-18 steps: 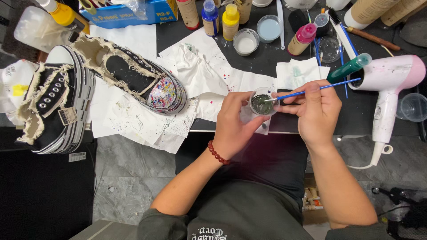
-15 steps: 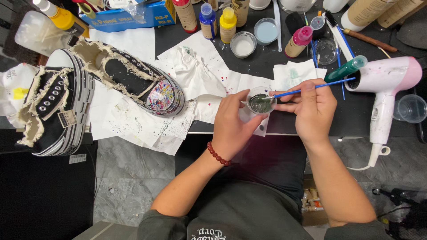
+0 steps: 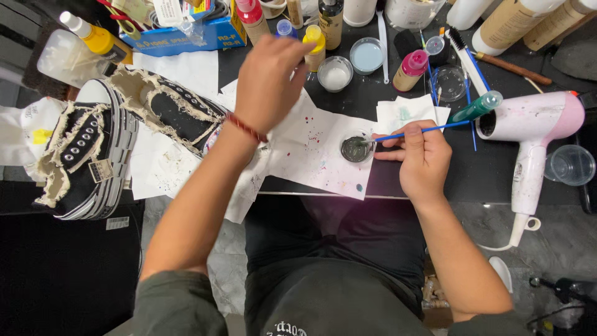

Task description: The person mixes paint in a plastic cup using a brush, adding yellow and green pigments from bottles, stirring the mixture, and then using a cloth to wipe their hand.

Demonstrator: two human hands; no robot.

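Black table: 2 shoes, 1 brush

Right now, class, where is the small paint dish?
In the head view, the small paint dish sits on the spattered white paper at table centre, just left of the right hand holding the blue brush.

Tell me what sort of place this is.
Probably a craft bench for hand-painting shoes: frayed black sneakers, small paint bottles at the back, and a brush in the right hand at a paint dish.
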